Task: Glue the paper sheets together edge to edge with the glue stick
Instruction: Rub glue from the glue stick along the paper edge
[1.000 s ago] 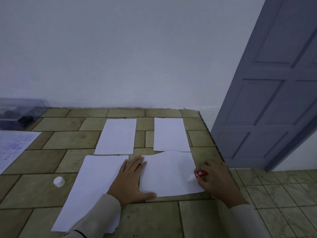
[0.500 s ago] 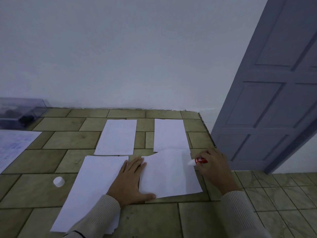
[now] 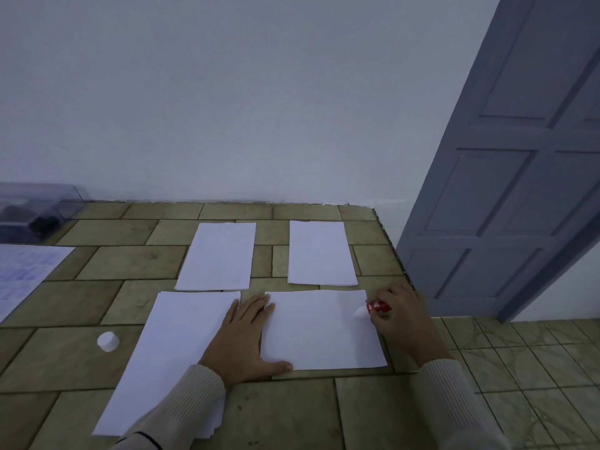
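Several white paper sheets lie on a tiled counter. My left hand rests flat, fingers spread, on the left edge of the near right sheet. My right hand grips a red glue stick with its white tip on that sheet's right edge, near the far corner. A stack of sheets lies to the left, partly under my left sleeve. Two more sheets lie farther back, one on the left and one on the right.
The white glue cap stands on the counter left of the stack. A printed sheet and a clear plastic box sit at the far left. The counter's right edge drops to a tiled floor beside a grey door.
My right hand slid the glue stick along the sheet's right edge from the near end toward the far corner. The sheet's lifted far edge now lies flat. My left hand stayed put.
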